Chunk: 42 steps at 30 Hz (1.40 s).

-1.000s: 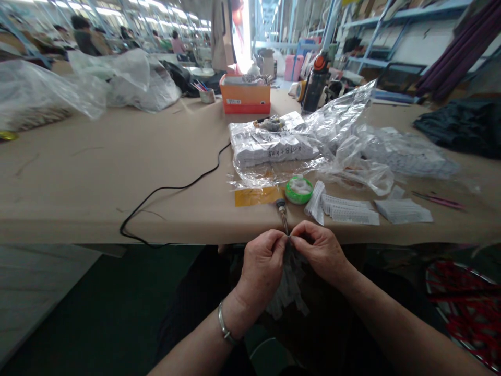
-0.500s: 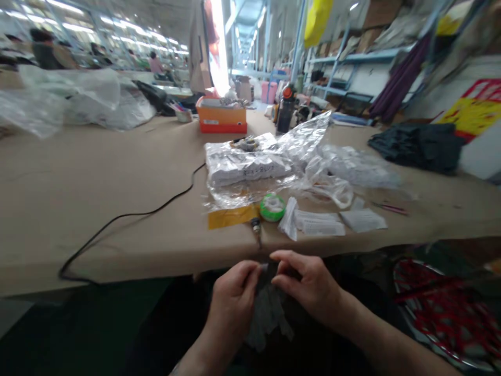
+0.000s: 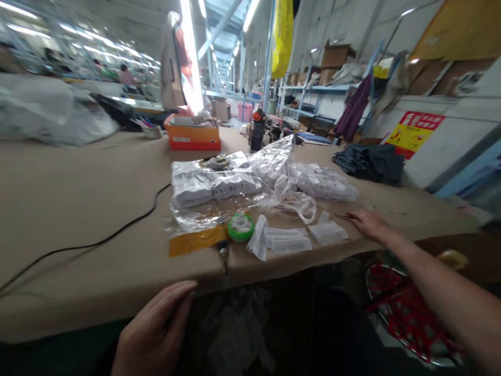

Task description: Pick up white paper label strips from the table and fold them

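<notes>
My right hand point(image 3: 370, 225) reaches over the right part of the table, its fingers closed on the end of thin, dark tweezers point(image 3: 342, 215). My left hand point(image 3: 156, 329) is in front of the table edge, thumb and fingers pressed together; whatever they may hold is hidden. Below, pale strips point(image 3: 238, 329) lie in my lap. Printed white labels point(image 3: 289, 241) rest on the table near its front edge, with another label stack point(image 3: 329, 233) closer to my right hand. Left of them are a green tape roll point(image 3: 240, 227) and a tool with a thin metal tip point(image 3: 223, 250).
Clear plastic packs of white goods point(image 3: 215, 188) lie mid-table, with a plastic bag point(image 3: 293, 201) beside them. A black cord point(image 3: 117, 230) crosses the left side. Behind stand an orange box point(image 3: 191, 137) and a bottle point(image 3: 257, 130). A basket of red strips point(image 3: 407, 313) is low right.
My right hand has moved away from my left, out to the right, and taken hold of the tweezers. My left hand has shifted left and down in view. The view has turned right.
</notes>
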Motion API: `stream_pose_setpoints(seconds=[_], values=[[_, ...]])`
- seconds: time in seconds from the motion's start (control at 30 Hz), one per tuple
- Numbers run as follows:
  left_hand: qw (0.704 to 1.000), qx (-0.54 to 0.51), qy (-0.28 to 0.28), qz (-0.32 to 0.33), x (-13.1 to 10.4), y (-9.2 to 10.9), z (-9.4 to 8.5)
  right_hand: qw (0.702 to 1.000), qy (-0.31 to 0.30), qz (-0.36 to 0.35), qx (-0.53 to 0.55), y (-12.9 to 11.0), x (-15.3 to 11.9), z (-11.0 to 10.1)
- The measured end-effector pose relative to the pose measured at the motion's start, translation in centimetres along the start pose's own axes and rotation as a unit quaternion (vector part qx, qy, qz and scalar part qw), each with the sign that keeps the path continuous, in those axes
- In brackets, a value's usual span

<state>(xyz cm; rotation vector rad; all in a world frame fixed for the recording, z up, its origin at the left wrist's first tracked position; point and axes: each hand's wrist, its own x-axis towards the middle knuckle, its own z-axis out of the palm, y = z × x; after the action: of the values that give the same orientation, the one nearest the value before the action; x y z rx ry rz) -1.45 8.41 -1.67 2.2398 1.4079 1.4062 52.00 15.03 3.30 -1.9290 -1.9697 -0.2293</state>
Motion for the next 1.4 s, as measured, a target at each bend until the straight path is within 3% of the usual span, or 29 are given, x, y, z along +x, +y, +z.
stream_pose_setpoints(seconds=[0.1, 0.2, 0.3, 0.33, 0.43, 0.5, 0.6, 0.67, 0.73, 1.03, 1.23, 1.4], values=[[0.998, 0.024, 0.014, 0.061, 3.9, 2.0, -0.5, 0.999, 0.012, -0.04, 0.032, 2.6, 0.2, 0.7], [0.992, 0.05, -0.037, 0.109, 7.0, 1.7, 0.5, 0.994, 0.053, -0.082, 0.05, 4.5, 0.3, 1.0], [0.978, 0.087, -0.111, 0.157, 8.8, 0.4, 1.8, 0.984, 0.136, -0.112, 0.035, 3.1, -0.6, 0.2], [0.974, 0.089, -0.13, 0.163, 9.2, 0.0, 2.2, 0.982, 0.167, -0.081, 0.036, 1.5, -1.3, -0.4], [0.965, 0.082, -0.178, 0.176, 9.8, -0.8, 3.0, 0.99, 0.107, 0.001, 0.093, -6.2, -3.9, -1.9], [0.959, 0.088, -0.203, 0.179, 9.9, -1.1, 3.3, 0.994, 0.035, -0.065, 0.076, -12.3, -5.6, -2.2], [0.957, 0.091, -0.214, 0.172, 9.8, -1.4, 3.4, 0.958, 0.019, -0.261, 0.12, -19.8, -7.3, -1.4], [0.958, 0.079, -0.218, 0.17, 9.7, -1.6, 3.4, 0.938, -0.018, -0.326, 0.112, -22.9, -7.6, -0.5], [0.96, 0.07, -0.214, 0.168, 9.7, -1.8, 3.4, 0.933, -0.036, -0.348, 0.085, -24.6, -7.2, 0.3], [0.966, 0.052, -0.198, 0.156, 9.9, -1.7, 3.5, 0.913, -0.012, -0.408, 0.014, -27.8, -5.6, 1.2], [0.963, 0.076, -0.207, 0.152, 9.7, -1.5, 3.4, 0.89, -0.084, -0.448, 0.014, -27.5, -6.1, 0.9], [0.962, 0.087, -0.206, 0.154, 9.6, -1.5, 3.5, 0.913, -0.046, -0.404, 0.017, -27.1, -5.3, 0.8]])
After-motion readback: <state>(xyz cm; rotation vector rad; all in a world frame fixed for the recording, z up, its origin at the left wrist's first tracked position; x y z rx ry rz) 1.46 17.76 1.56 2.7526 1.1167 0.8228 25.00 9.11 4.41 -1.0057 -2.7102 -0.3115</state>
